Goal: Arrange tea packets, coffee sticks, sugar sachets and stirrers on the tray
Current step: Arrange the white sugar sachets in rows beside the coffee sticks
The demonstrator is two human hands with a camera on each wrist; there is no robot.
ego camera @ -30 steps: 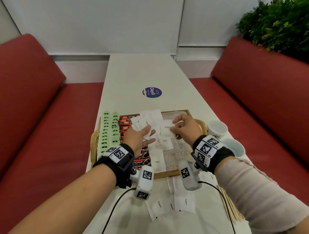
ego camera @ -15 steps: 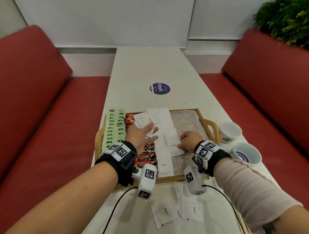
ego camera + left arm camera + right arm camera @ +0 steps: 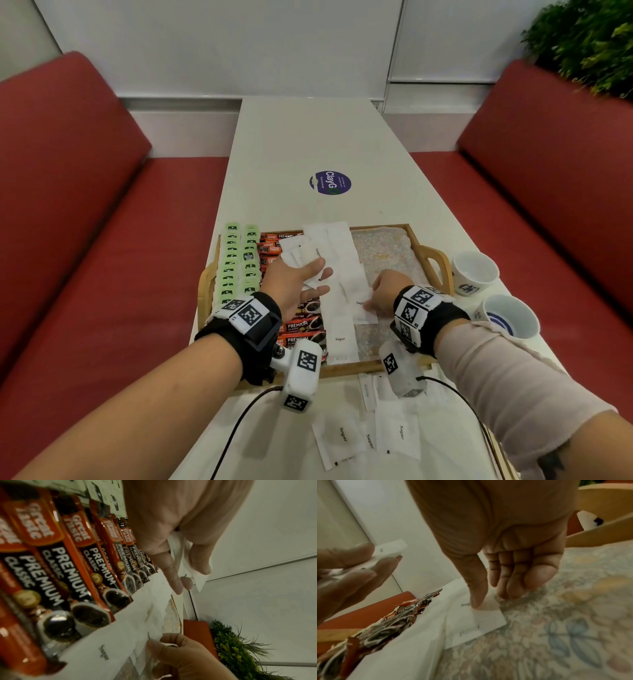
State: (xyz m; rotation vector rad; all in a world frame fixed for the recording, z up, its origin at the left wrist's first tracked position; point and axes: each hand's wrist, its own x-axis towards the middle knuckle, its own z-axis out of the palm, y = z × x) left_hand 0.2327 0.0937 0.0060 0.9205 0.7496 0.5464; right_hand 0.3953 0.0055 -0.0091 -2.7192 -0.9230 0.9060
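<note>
**Laying the sugar column straight**

The right hand [image 3: 383,291] pinches one sugar sachet [image 3: 477,623] between thumb and fingertips, its lower edge already down on the flowered liner near the middle of the tray [image 3: 430,255]. The left hand [image 3: 298,284] hovers over the coffee sticks [image 3: 72,566], fingers curled round a small stack of spare sachets [image 3: 308,255].

The sachet lies half over the white column [image 3: 339,274] that runs from the tray's far edge to its near edge, just beside the coffee sticks. To do this well, I would slide it flush with that column, long edges parallel, printed face up like its neighbours, and press it flat before letting go; thin paper tends to skate on cloth.

Tea packets [image 3: 239,260] fill the left edge. More sachets [image 3: 370,438] wait on the table [image 3: 308,137] at its near edge. The tray's right part is bare, presumably for the stirrers.
</note>
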